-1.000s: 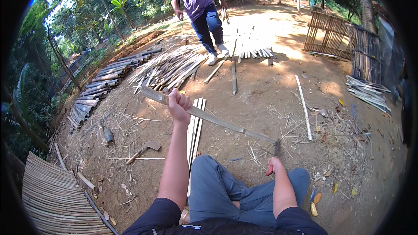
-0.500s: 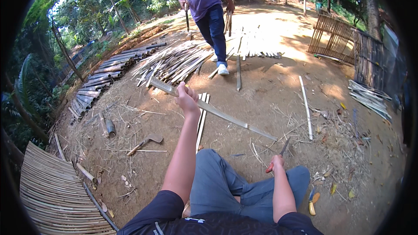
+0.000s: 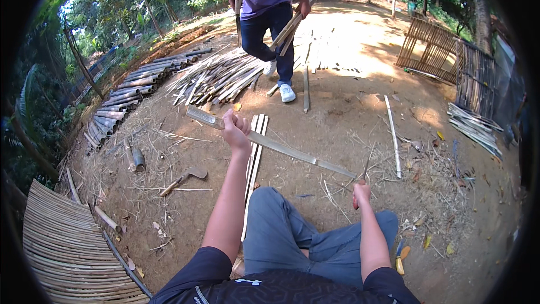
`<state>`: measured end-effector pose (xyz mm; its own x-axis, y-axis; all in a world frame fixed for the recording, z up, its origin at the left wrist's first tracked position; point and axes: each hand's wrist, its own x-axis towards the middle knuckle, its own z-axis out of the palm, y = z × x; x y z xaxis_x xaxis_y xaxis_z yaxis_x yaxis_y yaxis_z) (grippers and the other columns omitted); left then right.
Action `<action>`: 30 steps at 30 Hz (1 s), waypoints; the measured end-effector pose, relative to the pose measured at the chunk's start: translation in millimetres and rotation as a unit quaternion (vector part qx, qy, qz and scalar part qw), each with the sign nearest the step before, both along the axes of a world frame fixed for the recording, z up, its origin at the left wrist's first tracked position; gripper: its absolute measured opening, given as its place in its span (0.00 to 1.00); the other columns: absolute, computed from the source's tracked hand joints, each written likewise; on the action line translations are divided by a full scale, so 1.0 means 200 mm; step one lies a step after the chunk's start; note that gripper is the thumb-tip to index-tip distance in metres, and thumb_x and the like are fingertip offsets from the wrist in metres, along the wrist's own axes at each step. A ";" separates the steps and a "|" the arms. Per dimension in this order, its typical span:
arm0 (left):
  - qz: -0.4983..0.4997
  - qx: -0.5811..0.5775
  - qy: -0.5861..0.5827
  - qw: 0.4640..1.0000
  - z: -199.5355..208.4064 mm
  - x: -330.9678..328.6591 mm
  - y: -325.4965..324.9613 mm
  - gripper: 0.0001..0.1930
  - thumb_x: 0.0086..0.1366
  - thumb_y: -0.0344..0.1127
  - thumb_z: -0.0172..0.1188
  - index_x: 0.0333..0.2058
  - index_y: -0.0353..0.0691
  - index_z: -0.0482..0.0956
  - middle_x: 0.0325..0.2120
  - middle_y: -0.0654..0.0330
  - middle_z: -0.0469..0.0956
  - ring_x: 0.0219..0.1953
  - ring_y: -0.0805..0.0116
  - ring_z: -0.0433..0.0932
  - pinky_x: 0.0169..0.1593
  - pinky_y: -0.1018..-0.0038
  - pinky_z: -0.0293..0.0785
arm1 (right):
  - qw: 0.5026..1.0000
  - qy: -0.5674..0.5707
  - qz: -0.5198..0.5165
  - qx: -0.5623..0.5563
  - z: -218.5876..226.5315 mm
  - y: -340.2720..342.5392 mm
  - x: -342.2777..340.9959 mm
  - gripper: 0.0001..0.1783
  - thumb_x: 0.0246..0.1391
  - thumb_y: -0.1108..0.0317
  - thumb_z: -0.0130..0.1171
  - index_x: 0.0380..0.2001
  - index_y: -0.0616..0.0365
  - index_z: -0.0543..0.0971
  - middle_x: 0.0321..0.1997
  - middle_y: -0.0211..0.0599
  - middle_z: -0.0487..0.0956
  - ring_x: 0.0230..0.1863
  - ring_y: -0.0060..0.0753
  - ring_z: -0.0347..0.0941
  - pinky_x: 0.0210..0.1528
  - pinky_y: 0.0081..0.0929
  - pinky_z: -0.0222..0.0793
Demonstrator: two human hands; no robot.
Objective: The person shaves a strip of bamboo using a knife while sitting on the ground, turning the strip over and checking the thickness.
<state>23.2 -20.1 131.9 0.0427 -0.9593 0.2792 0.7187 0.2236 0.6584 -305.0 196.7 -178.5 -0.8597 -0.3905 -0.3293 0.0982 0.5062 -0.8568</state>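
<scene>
My left hand (image 3: 236, 132) is closed around a long split bamboo strip (image 3: 281, 147), gripping it near its wide upper end. The strip slants down across the front of me toward my right side. In my right hand (image 3: 362, 192) is a knife (image 3: 367, 164), held by its red handle with the blade pointing up and away. The strip's lower end lies close beside the blade; I cannot tell whether they touch. Both hands are above my bent legs.
Ahead, a person (image 3: 264, 0) carries bamboo strips (image 3: 298, 19) and a long-bladed tool (image 3: 238, 22). Behind them lie split strips (image 3: 225, 79) and bamboo poles (image 3: 138, 87). A curved-blade tool (image 3: 188, 179) rests left, a yellow-handled knife (image 3: 400, 262) right. A slatted bamboo panel (image 3: 79, 247) stands lower left.
The knife in my right hand has swung more upright, nearer the strip's lower end. My left hand has shifted slightly left with the strip. The other person has raised the strips they carry.
</scene>
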 end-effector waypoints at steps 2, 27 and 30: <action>0.034 0.028 -0.009 0.999 -0.05 0.08 -0.01 0.23 0.70 0.42 0.48 0.16 0.51 0.50 0.10 0.72 0.45 0.12 0.78 0.42 0.18 0.74 0.42 | 0.993 0.022 0.095 0.070 0.25 -0.07 -0.09 0.13 0.45 0.66 0.54 0.15 0.65 0.75 0.13 0.42 0.75 0.13 0.37 0.73 0.17 0.35 0.65; 0.084 0.200 0.074 0.973 -0.90 0.77 0.15 0.20 0.74 0.49 0.45 0.23 0.48 0.60 0.17 0.66 0.63 0.24 0.68 0.71 0.38 0.67 0.72 | 0.693 0.454 0.462 0.317 1.56 -0.58 -0.23 0.18 0.40 0.52 0.70 0.25 0.58 0.86 0.30 0.42 0.85 0.33 0.40 0.82 0.38 0.35 0.78; 0.140 0.223 -0.028 0.964 -1.03 0.86 0.22 0.19 0.74 0.54 0.44 0.28 0.47 0.66 0.28 0.60 0.74 0.36 0.61 0.79 0.46 0.63 0.75 | 0.620 0.538 0.471 0.322 1.73 -0.65 -0.15 0.22 0.37 0.50 0.72 0.28 0.59 0.85 0.34 0.45 0.84 0.38 0.46 0.82 0.42 0.37 0.78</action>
<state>195.9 23.9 -73.8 0.3144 -0.9376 -0.1488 0.6316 0.0895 0.7701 -336.0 66.0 167.1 -0.2067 -0.9720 -0.1114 -0.9548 0.1756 0.2399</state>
